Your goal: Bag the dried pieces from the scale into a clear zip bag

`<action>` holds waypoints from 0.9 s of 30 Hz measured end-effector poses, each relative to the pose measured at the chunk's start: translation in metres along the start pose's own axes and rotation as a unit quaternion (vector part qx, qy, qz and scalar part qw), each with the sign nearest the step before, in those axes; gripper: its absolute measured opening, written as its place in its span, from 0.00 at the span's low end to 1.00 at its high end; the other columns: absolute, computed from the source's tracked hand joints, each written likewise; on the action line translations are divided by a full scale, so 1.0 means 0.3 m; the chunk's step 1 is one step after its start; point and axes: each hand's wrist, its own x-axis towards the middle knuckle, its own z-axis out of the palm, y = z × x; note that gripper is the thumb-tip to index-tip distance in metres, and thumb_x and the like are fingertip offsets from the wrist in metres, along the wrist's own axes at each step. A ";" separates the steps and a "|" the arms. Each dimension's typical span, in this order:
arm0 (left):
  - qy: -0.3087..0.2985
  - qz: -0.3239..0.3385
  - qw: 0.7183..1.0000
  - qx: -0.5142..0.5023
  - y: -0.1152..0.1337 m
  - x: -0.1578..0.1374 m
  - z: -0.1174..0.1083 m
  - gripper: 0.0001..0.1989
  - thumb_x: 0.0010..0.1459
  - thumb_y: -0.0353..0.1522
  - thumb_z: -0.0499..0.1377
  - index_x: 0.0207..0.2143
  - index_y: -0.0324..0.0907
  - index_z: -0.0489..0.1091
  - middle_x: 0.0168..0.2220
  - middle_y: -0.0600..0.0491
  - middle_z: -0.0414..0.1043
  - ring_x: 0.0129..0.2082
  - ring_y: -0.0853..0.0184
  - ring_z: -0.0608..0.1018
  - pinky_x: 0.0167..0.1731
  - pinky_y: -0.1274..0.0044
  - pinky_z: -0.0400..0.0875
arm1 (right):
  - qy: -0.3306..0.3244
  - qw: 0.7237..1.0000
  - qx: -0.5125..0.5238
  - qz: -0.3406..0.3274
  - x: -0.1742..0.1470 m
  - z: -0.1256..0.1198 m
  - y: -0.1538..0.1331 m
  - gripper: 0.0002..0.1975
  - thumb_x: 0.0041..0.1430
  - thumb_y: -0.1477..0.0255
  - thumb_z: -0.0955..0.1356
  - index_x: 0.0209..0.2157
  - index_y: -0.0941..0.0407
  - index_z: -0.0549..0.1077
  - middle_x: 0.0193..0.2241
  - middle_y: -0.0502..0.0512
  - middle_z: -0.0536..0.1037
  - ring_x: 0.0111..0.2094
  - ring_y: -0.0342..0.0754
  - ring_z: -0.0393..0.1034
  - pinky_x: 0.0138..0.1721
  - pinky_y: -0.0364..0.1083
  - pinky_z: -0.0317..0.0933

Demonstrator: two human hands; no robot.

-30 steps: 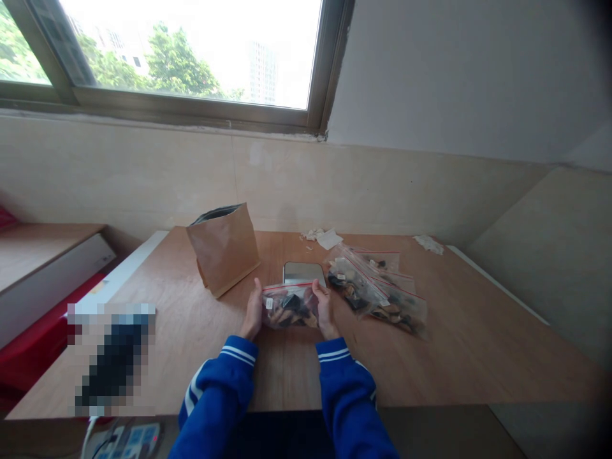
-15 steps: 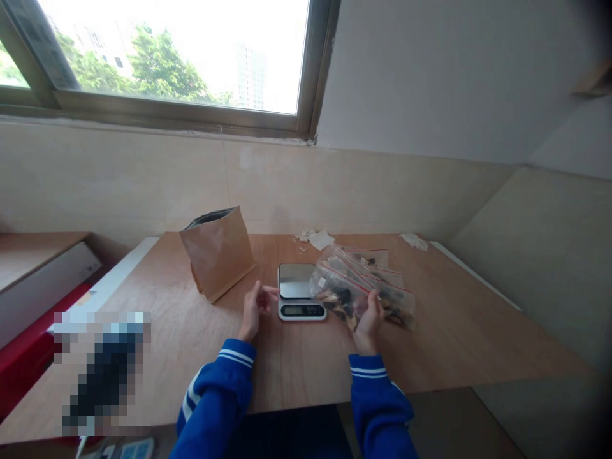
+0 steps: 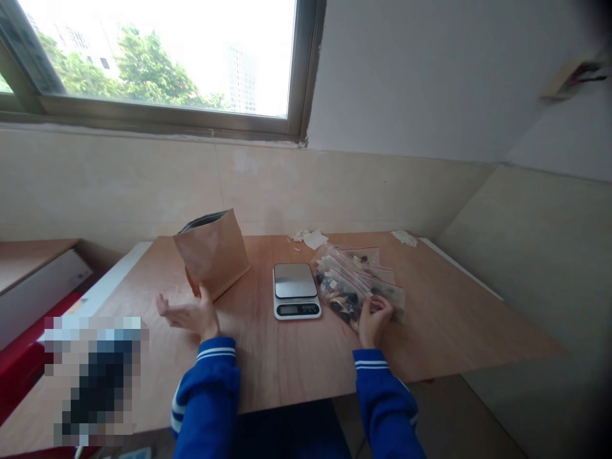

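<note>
Zip bags (image 3: 356, 287), right hand (image 3: 374, 320) resting, left hand (image 3: 187, 315) open, palm-up

A wooden table (image 3: 296, 363) below a window (image 3: 157, 57). The right hand (image 3: 373, 320) rests on clear filled bags (image 3: 356, 287); the left hand (image 3: 189, 314) hovers open beside a brown paper bag (image 3: 213, 254). A scale (image 3: 295, 290) sits between.

We see a wooden table (image 3: 296, 363) pushed into the corner under the window. On it stands a brown paper bag (image 3: 213, 252), upright and open at the top. Just right of the bag sits a small kitchen scale (image 3: 295, 291). Beside the scale lies a pile of clear zip bags (image 3: 356, 283) with dark pieces inside. Scraps of white paper (image 3: 308, 238) lie near the far edge.
</note>
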 end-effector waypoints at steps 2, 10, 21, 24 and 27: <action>-0.063 -0.009 0.998 -0.017 -0.022 0.019 0.013 0.47 0.49 0.47 0.64 0.63 0.39 0.45 0.62 0.35 0.55 0.60 0.47 0.64 0.59 0.55 0.56 | -0.003 1.000 -0.016 -0.023 -0.001 -0.001 0.008 0.23 0.57 0.56 0.63 0.43 0.62 0.66 0.34 0.62 0.69 0.39 0.55 0.65 0.47 0.57 0.61; -0.279 -0.005 0.957 -0.084 -0.097 0.017 0.084 0.33 0.47 0.46 0.64 0.51 0.39 0.60 0.48 0.44 0.68 0.46 0.57 0.75 0.46 0.65 0.71 | -0.039 0.999 -0.021 -0.025 -0.005 0.007 0.021 0.13 0.58 0.66 0.60 0.36 0.59 0.71 0.35 0.65 0.70 0.43 0.57 0.63 0.48 0.56 0.59; -0.362 -0.013 0.920 -0.148 -0.123 0.013 0.089 0.22 0.52 0.45 0.58 0.46 0.42 0.68 0.43 0.47 0.73 0.43 0.58 0.76 0.43 0.68 0.72 | -0.039 0.999 -0.022 -0.025 -0.004 0.012 0.025 0.13 0.57 0.67 0.59 0.34 0.59 0.71 0.35 0.65 0.71 0.42 0.58 0.65 0.48 0.56 0.59; -0.372 -0.006 0.917 -0.142 -0.127 0.013 0.089 0.21 0.55 0.44 0.56 0.48 0.43 0.67 0.44 0.47 0.74 0.45 0.58 0.77 0.45 0.68 0.71 | -0.042 0.999 -0.027 -0.018 -0.004 0.011 0.026 0.13 0.56 0.67 0.60 0.34 0.59 0.71 0.34 0.65 0.71 0.42 0.58 0.65 0.48 0.56 0.59; -0.373 0.003 0.918 -0.131 -0.133 0.013 0.091 0.21 0.58 0.42 0.53 0.51 0.43 0.66 0.45 0.46 0.75 0.46 0.59 0.77 0.46 0.69 0.71 | -0.044 0.998 -0.034 -0.009 -0.004 0.009 0.025 0.13 0.56 0.68 0.60 0.34 0.59 0.72 0.34 0.65 0.71 0.42 0.57 0.65 0.48 0.56 0.60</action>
